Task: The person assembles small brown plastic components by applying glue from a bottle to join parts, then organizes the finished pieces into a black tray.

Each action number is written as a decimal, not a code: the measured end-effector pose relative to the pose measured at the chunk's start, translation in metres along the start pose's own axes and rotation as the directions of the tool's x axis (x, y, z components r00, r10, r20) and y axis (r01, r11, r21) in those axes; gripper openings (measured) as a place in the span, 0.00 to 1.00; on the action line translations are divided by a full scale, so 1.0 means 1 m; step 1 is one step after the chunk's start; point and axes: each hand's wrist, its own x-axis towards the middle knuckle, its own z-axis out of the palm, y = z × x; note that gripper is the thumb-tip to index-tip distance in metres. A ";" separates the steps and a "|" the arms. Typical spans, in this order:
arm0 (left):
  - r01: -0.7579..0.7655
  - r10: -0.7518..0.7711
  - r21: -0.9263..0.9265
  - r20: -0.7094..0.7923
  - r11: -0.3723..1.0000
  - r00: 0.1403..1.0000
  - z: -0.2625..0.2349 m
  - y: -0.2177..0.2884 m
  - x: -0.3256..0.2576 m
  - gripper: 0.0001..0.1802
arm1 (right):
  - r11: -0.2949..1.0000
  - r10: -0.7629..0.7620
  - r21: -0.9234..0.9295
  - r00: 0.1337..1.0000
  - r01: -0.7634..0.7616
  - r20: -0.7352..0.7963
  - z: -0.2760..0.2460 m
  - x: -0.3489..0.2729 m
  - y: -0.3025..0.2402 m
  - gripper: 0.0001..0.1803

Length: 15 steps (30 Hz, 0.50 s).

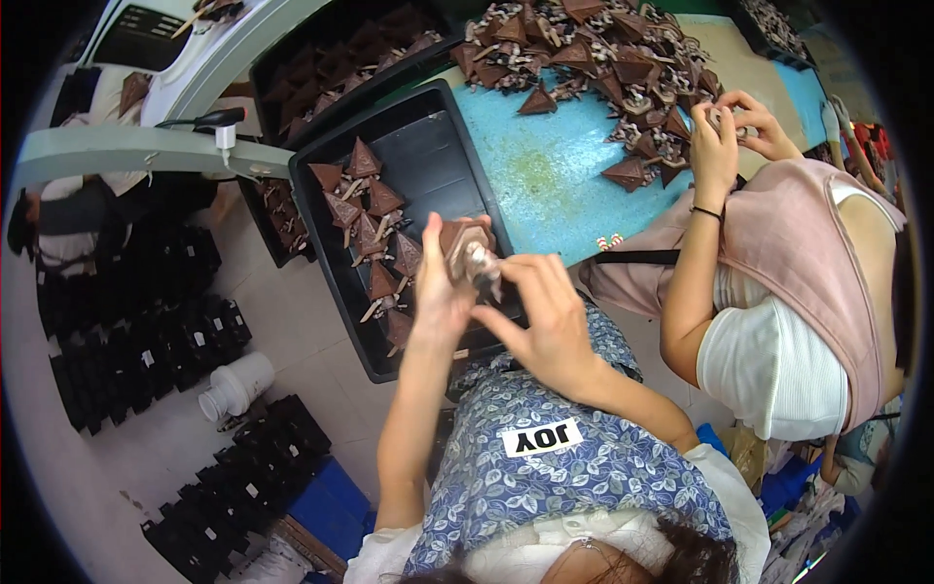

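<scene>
both hands meet above the near edge of the black tray [457, 136]: the left hand [440, 292] and right hand [545, 316] pinch one brown triangular piece [469, 251] between their fingers. more such pieces lie along the tray's left side [375, 229]. a co-worker's hands [728, 131] work at the pile [593, 54] on the blue worktop [545, 165].

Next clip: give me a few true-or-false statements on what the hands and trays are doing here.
1. Both of the person's hands hold one brown triangular piece together. True: left hand and right hand meet on it.
2. The black tray holds nothing. False: several brown triangular pieces lie in it.
3. A co-worker's hands work at the brown pile on the blue table. True.
4. The white jar stands on the table. False: it lies on the floor.
</scene>
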 end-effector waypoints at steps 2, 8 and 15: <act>-0.199 0.253 0.380 -0.096 0.903 0.963 -0.015 0.019 0.041 0.25 | 0.985 0.172 0.011 0.984 -0.172 0.041 0.007 -0.012 0.026 0.20; -0.110 0.616 0.979 0.195 -0.173 0.764 -0.045 0.094 0.197 0.32 | 0.972 0.224 0.037 0.966 -0.230 0.128 0.008 -0.022 0.043 0.13; 0.061 0.625 0.828 0.371 -0.558 0.686 -0.077 0.121 0.227 0.28 | 0.923 0.375 0.091 0.927 -0.374 0.012 0.020 0.014 0.098 0.17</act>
